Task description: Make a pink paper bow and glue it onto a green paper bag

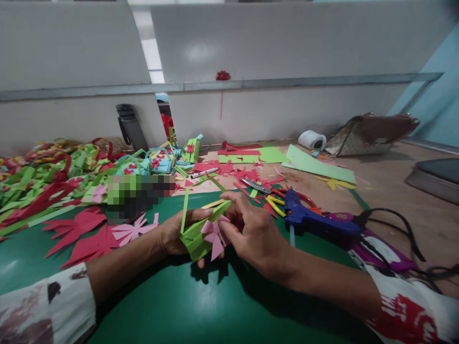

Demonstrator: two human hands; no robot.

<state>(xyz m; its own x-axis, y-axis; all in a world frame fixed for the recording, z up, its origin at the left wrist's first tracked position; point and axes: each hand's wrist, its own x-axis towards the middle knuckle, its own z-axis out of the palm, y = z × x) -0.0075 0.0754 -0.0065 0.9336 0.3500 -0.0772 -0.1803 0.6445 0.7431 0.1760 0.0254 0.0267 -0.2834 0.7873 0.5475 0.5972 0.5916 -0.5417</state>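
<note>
My left hand [175,231] is closed round a small green paper basket [196,240], which has a thin strip handle standing up from it. A pink paper bow [214,233] lies against the basket's front. The fingers of my right hand [253,229] are bent onto the bow and the basket's right side, with the thumb pressing on the pink paper. Some fingertips of the left hand show below the basket; the rest are hidden behind it. To the right of my hands lies a blue glue gun [311,217], close to scissors [260,186] with their blades toward the left.
Red paper cutouts [93,241] and a pink cutout [132,228] lie left on the green mat [158,306]. Behind them is a heap of paper baskets [46,177]. A dark bottle [132,126], green sheets [319,165], a tape roll [311,140] and a handbag [366,136] stand farther back.
</note>
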